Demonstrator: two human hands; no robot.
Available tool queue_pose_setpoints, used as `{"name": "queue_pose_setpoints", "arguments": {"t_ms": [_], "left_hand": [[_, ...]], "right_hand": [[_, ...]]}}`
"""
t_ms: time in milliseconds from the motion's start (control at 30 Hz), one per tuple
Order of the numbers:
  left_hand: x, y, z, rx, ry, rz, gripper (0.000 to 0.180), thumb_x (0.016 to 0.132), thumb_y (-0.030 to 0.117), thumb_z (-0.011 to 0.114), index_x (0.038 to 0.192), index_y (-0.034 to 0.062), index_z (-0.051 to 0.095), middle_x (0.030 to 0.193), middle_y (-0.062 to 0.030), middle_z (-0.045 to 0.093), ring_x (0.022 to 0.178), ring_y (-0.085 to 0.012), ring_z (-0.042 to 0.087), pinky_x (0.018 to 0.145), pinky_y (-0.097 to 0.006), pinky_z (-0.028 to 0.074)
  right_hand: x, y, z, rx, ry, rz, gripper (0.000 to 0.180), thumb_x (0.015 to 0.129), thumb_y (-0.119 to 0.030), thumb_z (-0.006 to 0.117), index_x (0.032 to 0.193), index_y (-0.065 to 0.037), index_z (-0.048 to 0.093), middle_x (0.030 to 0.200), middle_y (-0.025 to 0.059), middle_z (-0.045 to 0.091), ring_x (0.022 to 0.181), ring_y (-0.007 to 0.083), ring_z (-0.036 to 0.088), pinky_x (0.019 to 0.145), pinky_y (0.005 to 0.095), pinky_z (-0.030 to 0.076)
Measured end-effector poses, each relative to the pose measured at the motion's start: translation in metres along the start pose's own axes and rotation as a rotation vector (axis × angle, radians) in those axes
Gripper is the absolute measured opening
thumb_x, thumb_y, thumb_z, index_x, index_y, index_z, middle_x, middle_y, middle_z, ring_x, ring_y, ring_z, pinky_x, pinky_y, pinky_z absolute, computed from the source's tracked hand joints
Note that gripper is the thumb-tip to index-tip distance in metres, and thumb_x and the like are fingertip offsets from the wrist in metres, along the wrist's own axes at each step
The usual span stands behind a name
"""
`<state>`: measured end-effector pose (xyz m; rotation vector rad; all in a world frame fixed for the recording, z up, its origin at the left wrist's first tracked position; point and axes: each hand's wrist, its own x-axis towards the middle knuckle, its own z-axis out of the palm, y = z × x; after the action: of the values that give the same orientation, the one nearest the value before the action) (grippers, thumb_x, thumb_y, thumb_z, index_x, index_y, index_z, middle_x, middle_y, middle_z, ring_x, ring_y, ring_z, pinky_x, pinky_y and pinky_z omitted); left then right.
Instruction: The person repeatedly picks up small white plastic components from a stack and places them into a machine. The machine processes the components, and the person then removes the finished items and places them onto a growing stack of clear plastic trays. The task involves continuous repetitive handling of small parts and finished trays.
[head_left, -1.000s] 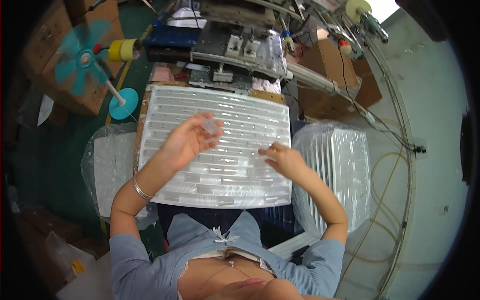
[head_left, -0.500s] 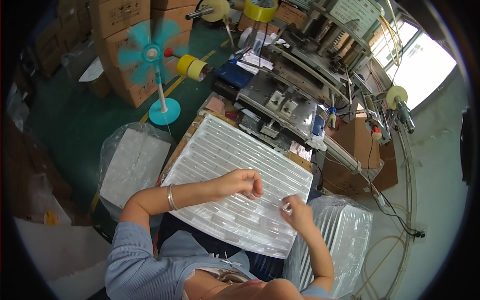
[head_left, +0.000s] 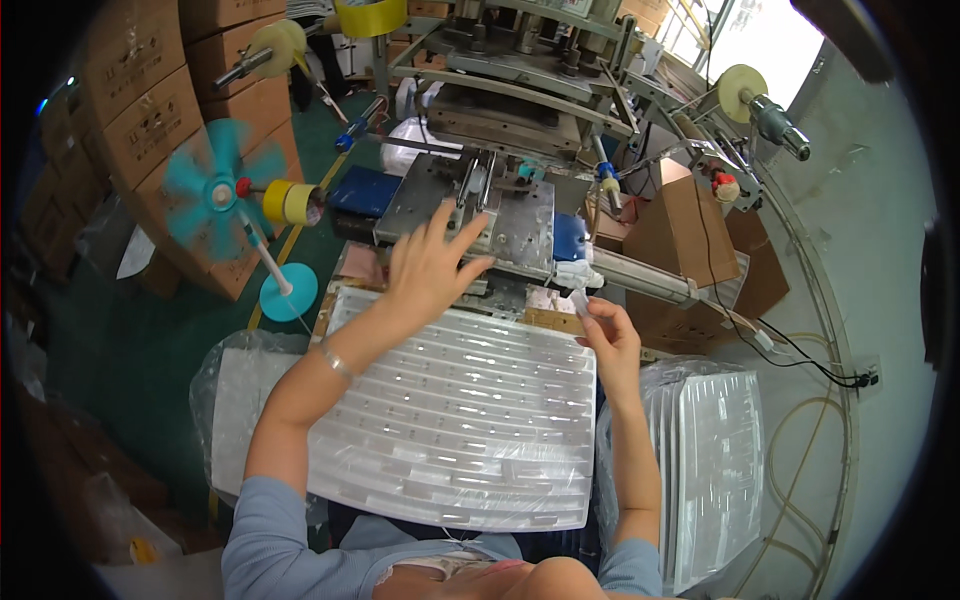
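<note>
While the tray (head_left: 584, 450) is crossed by the left forearm, the left hand (head_left: 428, 272) is held out past its far edge, over the metal plate (head_left: 525, 228) of a machine. Fingers are spread wide, palm down; nothing is seen to be gripped, though the underside is hidden. The fingertips are held close to a fixture (head_left: 478, 185) on the plate; whether it is touched cannot be told.

At the tray's far right corner, the right hand (head_left: 615, 345) is closed to a pinch. A small clear piece (head_left: 580, 302) is held tilted between thumb and fingers, just beyond the tray's far edge.

The tray itself is laid flat in front of the person, its white surface lined with rows, clear bits set along them. To its right, a stack (head_left: 720, 460) of white panels is wrapped in film; to its left, a white block (head_left: 245, 400) is bagged likewise.

Beyond the tray's far left corner, a fan (head_left: 222, 192) is stood on the floor, blades blurred; cartons (head_left: 150, 130) are piled farther off. Beyond the far right corner, an open box (head_left: 680, 225) is noted.
</note>
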<state>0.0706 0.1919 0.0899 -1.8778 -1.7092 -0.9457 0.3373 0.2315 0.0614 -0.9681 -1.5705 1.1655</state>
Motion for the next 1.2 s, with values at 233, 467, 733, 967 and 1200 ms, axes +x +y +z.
{"name": "queue_pose_setpoints", "arguments": {"t_ms": [233, 467, 733, 967, 1200], "left_hand": [[0.078, 0.000, 0.049, 0.170, -0.211, 0.029, 0.039, 0.077, 0.040, 0.064, 0.105, 0.0132, 0.065, 0.073, -0.0074, 0.062, 0.063, -0.0230, 0.059, 0.060, -0.034, 0.044], [-0.029, -0.006, -0.029, -0.608, -0.148, -0.179, 0.025, 0.083, 0.019, 0.063, 0.104, 0.0065, 0.064, 0.091, -0.0111, 0.066, 0.062, -0.0203, 0.062, 0.063, -0.033, 0.049], [-0.093, -0.015, -0.036, -1.430, -0.599, -0.801, 0.037, 0.091, 0.023, 0.055, 0.123, 0.0056, 0.054, 0.105, -0.0066, 0.063, 0.080, -0.0106, 0.061, 0.054, -0.020, 0.044], [-0.114, 0.017, -0.034, -1.818, -0.562, -1.194, 0.030, 0.095, 0.027, 0.046, 0.117, 0.0070, 0.052, 0.098, -0.0099, 0.063, 0.086, -0.0146, 0.064, 0.055, -0.018, 0.049], [-0.123, 0.058, -0.039, -1.875, -0.733, -1.180, 0.027, 0.093, 0.026, 0.051, 0.112, 0.0068, 0.054, 0.094, -0.0077, 0.062, 0.085, -0.0107, 0.062, 0.055, -0.018, 0.050]], "right_hand": [[0.063, -0.021, 0.057, -0.589, 0.150, -0.623, 0.024, 0.080, -0.007, 0.065, 0.103, -0.005, 0.061, 0.099, 0.0108, 0.062, 0.082, 0.0228, 0.064, 0.065, 0.0311, 0.053], [0.139, -0.019, 0.113, -0.964, 0.149, -0.757, 0.017, 0.081, -0.013, 0.062, 0.096, -0.007, 0.065, 0.088, 0.0108, 0.065, 0.075, 0.0305, 0.063, 0.061, 0.0370, 0.051], [0.096, -0.015, 0.083, -0.808, 0.218, -0.705, 0.042, 0.085, -0.028, 0.060, 0.122, -0.011, 0.049, 0.117, 0.0118, 0.054, 0.094, 0.0289, 0.059, 0.075, 0.0390, 0.048], [-0.068, -0.004, 0.001, -0.946, -0.409, -0.130, 0.033, 0.083, -0.032, 0.062, 0.108, -0.009, 0.060, 0.086, 0.0087, 0.064, 0.072, 0.0242, 0.063, 0.064, 0.0352, 0.049], [-0.146, 0.033, 0.023, -1.114, -0.740, -0.129, 0.028, 0.081, -0.035, 0.062, 0.098, -0.013, 0.062, 0.081, 0.0100, 0.063, 0.073, 0.0285, 0.064, 0.062, 0.0391, 0.051]]}}
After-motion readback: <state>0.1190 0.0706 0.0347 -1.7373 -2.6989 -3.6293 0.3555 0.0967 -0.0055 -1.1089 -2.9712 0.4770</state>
